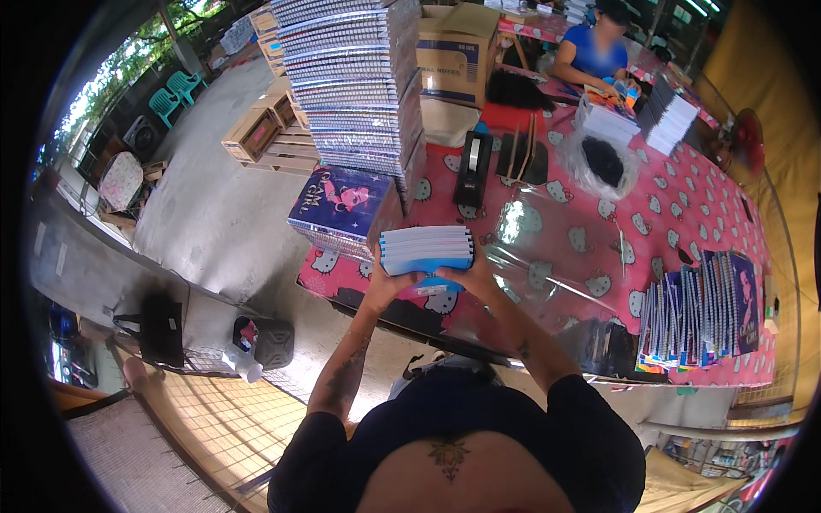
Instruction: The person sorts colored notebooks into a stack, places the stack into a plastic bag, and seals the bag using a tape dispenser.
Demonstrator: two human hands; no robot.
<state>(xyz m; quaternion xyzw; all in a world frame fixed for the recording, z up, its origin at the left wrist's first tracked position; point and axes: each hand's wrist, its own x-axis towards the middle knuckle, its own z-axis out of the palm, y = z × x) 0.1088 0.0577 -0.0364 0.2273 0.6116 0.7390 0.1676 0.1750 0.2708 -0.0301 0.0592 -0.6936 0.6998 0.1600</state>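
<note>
In front of the black tape dispenser (471, 181), a blue-covered notebook stack (427, 246) is pinched sideways between the left grip (389, 280) and right grip (473, 274), presumably so none slips loose.

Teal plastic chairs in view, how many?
2, both in the upper left of the view: left teal chair, and right teal chair beside it. Others could be hidden.

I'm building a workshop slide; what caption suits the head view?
Left hand and right hand hold a notebook stack at a pink-covered table, near a tall notebook pile.
</note>
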